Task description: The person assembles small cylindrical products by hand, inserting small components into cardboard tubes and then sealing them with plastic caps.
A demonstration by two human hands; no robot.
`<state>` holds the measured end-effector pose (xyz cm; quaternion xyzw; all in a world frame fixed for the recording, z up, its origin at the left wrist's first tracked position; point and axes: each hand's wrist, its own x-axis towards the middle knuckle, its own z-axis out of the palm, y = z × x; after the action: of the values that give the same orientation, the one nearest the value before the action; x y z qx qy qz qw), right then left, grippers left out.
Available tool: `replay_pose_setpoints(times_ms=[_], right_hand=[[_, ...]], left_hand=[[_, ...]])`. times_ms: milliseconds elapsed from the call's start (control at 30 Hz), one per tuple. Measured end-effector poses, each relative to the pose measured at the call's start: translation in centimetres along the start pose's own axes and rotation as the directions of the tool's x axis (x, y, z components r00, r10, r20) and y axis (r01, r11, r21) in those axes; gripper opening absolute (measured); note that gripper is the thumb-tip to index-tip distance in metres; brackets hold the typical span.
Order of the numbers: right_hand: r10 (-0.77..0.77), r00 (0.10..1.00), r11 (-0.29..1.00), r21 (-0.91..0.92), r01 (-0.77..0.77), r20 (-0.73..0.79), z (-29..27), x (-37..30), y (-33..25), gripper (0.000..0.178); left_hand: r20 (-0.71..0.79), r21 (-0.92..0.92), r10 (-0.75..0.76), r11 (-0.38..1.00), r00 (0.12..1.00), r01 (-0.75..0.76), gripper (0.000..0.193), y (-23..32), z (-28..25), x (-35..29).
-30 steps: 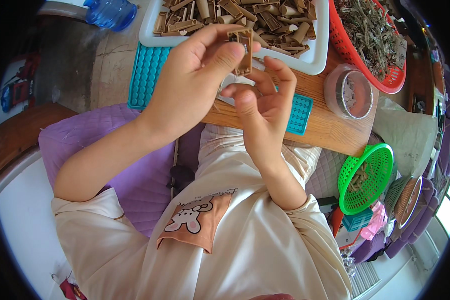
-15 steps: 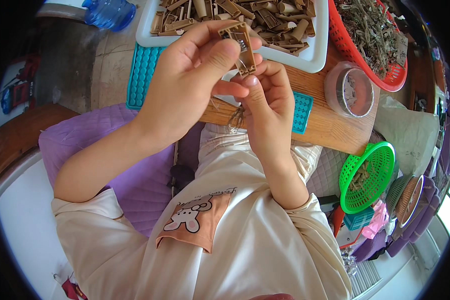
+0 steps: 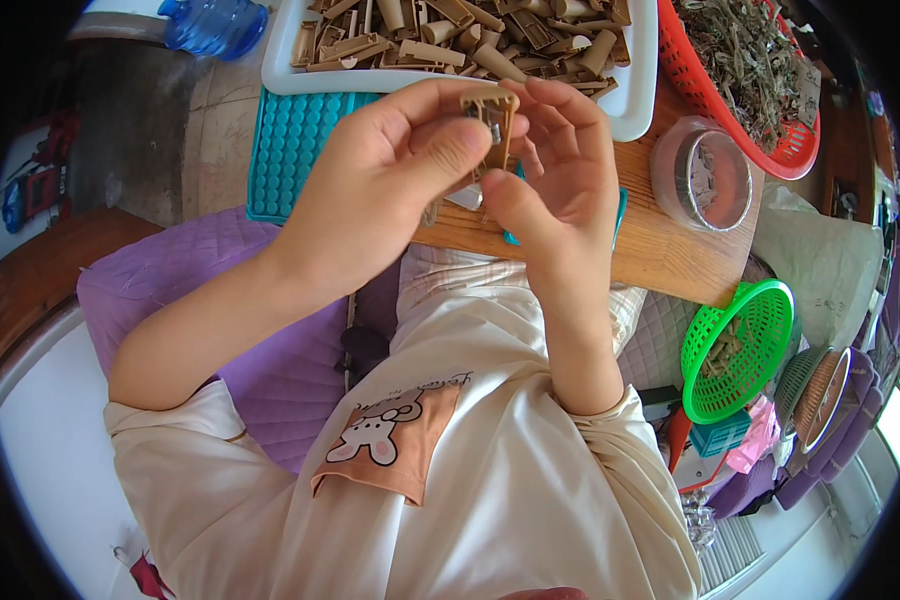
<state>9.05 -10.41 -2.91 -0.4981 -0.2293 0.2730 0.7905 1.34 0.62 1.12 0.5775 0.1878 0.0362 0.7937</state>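
Observation:
My left hand (image 3: 400,165) is closed on a small brown plastic housing (image 3: 508,130), its thumb pressed against the side. The housing is tilted, and a bit of metal shows inside its open face. My right hand (image 3: 565,190) is just to the right with thumb and fingers spread apart. Its fingertips are close to the housing's edge; whether they touch it I cannot tell. Beyond both hands a white tray (image 3: 280,75) holds a heap of similar brown plastic pieces (image 3: 440,32).
A teal dimpled tray (image 3: 290,155) lies left on the wooden table (image 3: 660,265). Right of my hands stand a clear round tub (image 3: 700,175) and a red basket (image 3: 705,90) of dark thin parts. Lower right is a green basket (image 3: 700,385). A blue water bottle (image 3: 215,27) stands far left.
My right hand has opened from its pinch at the housing's lower end and shifted slightly right. The housing has turned in my left hand, now showing more of its edge, and sits a little lower.

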Motion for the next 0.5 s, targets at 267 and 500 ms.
replay_pose_setpoints(times_ms=[267, 500], right_hand=[[-0.19, 0.974, 0.815, -0.534, 0.225, 0.121, -0.9, 0.9, 0.0, 0.051], [0.167, 0.949, 0.952, -0.293, -0.085, 0.266, -5.9, 0.1, -1.1, 0.032]], left_hand=[[-0.042, 0.355, 0.117, 0.93, 0.992, -0.094, 0.032, -1.0, 0.8, -1.1], [0.079, 0.15, -0.083, 0.986, 0.993, 0.071, 0.034, -0.1, 0.3, -0.3]])
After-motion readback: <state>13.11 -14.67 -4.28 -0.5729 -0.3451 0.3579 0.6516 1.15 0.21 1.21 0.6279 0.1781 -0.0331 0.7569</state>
